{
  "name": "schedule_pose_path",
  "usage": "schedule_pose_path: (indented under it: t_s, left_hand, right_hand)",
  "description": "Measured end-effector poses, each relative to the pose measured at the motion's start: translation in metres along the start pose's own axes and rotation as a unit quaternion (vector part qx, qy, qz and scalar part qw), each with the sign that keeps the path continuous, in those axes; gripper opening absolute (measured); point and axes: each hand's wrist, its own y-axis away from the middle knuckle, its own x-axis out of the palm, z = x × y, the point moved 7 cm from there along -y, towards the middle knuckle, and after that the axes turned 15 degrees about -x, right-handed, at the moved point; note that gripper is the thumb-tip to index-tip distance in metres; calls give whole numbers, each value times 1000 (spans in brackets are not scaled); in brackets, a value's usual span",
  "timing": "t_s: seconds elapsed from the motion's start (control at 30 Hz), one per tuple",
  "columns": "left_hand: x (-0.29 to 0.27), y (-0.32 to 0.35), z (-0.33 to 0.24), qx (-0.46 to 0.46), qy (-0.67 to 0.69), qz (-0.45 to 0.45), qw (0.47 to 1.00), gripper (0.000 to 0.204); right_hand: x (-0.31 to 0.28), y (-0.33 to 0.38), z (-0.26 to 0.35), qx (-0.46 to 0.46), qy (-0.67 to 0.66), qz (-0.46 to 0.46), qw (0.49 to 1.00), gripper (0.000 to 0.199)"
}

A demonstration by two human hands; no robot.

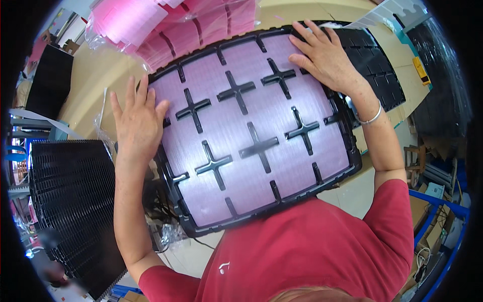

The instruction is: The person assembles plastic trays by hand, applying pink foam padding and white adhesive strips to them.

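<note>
A black plastic tray (347, 166) with cross-shaped dividers lies in front of me, its compartments covered by pale purple sheets (261, 113). My left hand (137, 118) rests flat on the tray's left edge, fingers spread and pointing away from me. Flat on the far right corner lies my right hand (326, 56), with a silver bracelet (371, 119) on its wrist. Neither hand grips anything.
A bag of pink sheets (171, 22) lies beyond the tray on the beige table (90, 80). A tall stack of black trays (75, 201) stands at my left. More black trays (375, 60) lie at the right, with blue shelving (443, 206) beyond.
</note>
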Motion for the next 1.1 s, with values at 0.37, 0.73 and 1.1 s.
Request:
schedule_pose_path:
  t_s: [0.37,0.73,1.1]
  left_hand:
    - [11,-1,24,23,-33,-38,998,53]
    - [-53,193,-24,143,175,151,963,52]
    - [-55,224,-4,23,145,60,987,43]
  right_hand:
    - [-37,7,-5,-7,-99,115,988,55]
    - [-93,174,109,-26,-285,-36,957,38]
    - [-106,172,89,-13,-164,-48,985,27]
